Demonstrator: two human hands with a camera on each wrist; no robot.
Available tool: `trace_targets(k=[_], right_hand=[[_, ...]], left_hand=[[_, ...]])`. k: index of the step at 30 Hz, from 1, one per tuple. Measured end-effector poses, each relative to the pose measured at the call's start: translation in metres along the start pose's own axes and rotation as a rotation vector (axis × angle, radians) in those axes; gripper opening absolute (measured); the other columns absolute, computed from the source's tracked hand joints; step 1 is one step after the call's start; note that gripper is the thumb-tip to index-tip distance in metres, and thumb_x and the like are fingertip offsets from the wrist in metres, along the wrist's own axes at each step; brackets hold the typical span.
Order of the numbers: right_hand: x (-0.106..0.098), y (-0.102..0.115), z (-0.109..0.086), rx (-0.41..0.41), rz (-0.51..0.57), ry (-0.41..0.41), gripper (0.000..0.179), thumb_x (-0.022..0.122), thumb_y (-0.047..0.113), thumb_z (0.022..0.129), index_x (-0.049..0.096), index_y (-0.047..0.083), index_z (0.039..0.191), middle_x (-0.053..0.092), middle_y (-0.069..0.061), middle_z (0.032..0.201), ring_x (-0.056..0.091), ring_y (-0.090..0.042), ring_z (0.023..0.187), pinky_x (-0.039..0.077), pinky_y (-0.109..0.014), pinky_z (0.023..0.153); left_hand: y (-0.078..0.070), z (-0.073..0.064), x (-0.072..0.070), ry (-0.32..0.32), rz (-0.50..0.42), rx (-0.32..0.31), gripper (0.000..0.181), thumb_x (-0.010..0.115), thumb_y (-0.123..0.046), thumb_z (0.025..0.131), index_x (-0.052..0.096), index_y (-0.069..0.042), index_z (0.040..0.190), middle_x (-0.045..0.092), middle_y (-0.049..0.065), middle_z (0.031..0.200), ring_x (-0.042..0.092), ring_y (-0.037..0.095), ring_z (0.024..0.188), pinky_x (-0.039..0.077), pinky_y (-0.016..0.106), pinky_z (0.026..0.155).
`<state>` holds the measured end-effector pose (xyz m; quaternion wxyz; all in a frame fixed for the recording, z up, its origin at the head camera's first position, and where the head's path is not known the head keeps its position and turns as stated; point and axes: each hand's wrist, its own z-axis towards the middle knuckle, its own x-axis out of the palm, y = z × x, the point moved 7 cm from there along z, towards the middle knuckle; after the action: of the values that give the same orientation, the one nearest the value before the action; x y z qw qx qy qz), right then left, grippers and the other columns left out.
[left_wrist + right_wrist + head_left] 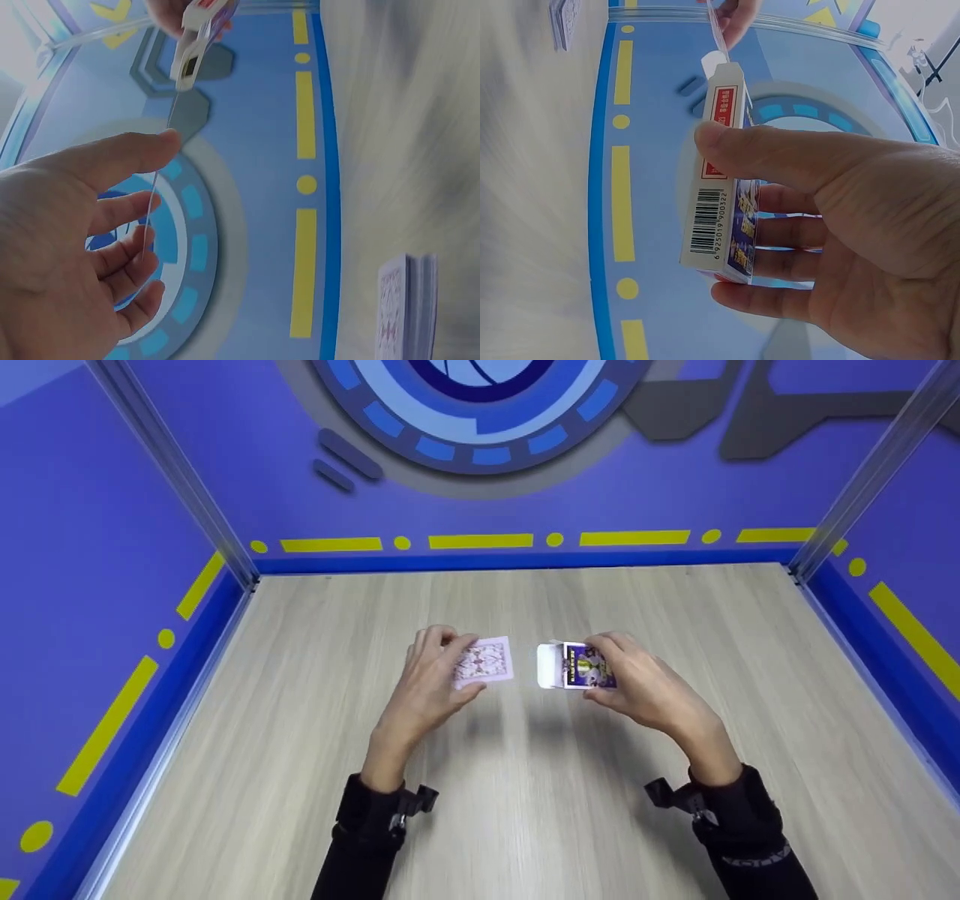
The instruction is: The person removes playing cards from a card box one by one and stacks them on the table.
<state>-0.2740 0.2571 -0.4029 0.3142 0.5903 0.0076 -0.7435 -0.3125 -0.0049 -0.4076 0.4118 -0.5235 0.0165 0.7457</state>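
My left hand (431, 679) pinches a playing card (484, 658) with a pink patterned back between thumb and fingers. In the left wrist view the card (155, 184) appears edge-on and very thin. My right hand (641, 682) grips a small card box (589, 666) with a purple printed face, its white flap (548, 666) open toward the card. A barcode marks the side of the box (709, 217) in the right wrist view. Card and box are held above the table, with a short gap between them in the head view.
A stack of cards (405, 307) shows at the lower right of the left wrist view, on the light wooden table (510, 825). In the head view I cannot see this stack. Blue panels (480, 510) with yellow marks enclose the table's back and sides.
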Motion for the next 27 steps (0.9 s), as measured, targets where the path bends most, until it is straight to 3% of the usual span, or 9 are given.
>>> trace_targets(k=[4,11,18,27], right_hand=[[-0.003,-0.005,-0.002,0.009,0.003,-0.008,0.066,0.088,0.011,0.082,0.055,-0.006,0.137,0.058,-0.023,0.132,0.06,-0.034,0.113,0.055,-0.048,0.09],[-0.006,-0.01,-0.003,0.01,0.025,-0.023,0.065,0.086,0.01,0.082,0.053,-0.006,0.136,0.059,-0.024,0.131,0.06,-0.034,0.11,0.055,-0.047,0.087],[-0.006,-0.008,-0.003,0.0,0.043,-0.032,0.064,0.086,0.009,0.082,0.054,-0.006,0.136,0.06,-0.023,0.13,0.061,-0.034,0.11,0.055,-0.047,0.088],[-0.005,-0.007,-0.003,0.013,0.028,-0.021,0.065,0.087,0.012,0.082,0.055,-0.005,0.136,0.06,-0.022,0.13,0.061,-0.033,0.11,0.055,-0.047,0.088]], left_hand=[[0.011,-0.001,-0.007,0.01,0.005,-0.051,0.066,0.09,-0.019,0.081,0.062,-0.004,0.139,0.053,0.014,0.129,0.047,0.031,0.119,0.04,0.046,0.103],[0.039,-0.007,-0.009,0.091,0.021,-0.168,0.066,0.087,-0.017,0.084,0.059,-0.002,0.142,0.053,0.016,0.133,0.046,0.032,0.125,0.04,0.047,0.107],[0.068,-0.016,0.006,0.237,0.043,-0.319,0.064,0.08,-0.01,0.086,0.056,0.0,0.145,0.052,0.019,0.136,0.046,0.034,0.127,0.041,0.051,0.106],[0.087,-0.021,0.026,0.329,0.052,-0.381,0.064,0.08,-0.009,0.086,0.057,-0.001,0.145,0.053,0.019,0.137,0.048,0.036,0.126,0.041,0.051,0.108]])
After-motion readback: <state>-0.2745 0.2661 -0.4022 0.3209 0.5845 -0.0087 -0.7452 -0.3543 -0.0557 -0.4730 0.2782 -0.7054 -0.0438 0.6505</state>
